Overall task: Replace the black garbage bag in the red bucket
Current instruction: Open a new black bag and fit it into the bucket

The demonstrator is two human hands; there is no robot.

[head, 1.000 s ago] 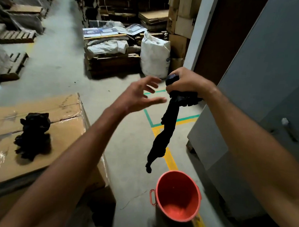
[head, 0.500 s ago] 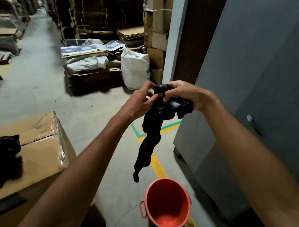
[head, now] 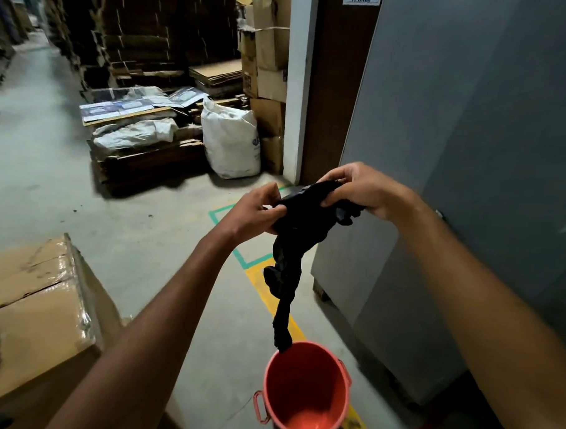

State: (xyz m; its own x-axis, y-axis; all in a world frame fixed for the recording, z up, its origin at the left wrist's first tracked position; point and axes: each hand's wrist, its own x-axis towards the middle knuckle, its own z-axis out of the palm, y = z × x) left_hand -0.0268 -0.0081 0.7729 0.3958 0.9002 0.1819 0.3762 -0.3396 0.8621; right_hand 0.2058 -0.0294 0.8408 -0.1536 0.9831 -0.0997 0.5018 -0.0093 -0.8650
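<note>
- Head view: both bare hands hold a bunched black garbage bag [head: 302, 221] in mid-air.
- The left hand [head: 254, 213] has its grip pinched closed on the bag's left end; the right hand [head: 362, 188] grips the right end.
- The bag's twisted tail hangs down, its tip at the far rim of the red bucket [head: 304, 397], which stands unlined on the floor [head: 150, 241] below.
- A cardboard box [head: 41, 304] sits near left; a grey cabinet [head: 465, 157] stands right.

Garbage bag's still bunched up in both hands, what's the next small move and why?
Probably pull the hands apart to find and open the bag's mouth. The black garbage bag hangs twisted from the left hand and right hand, and the red bucket below has no liner.
</note>
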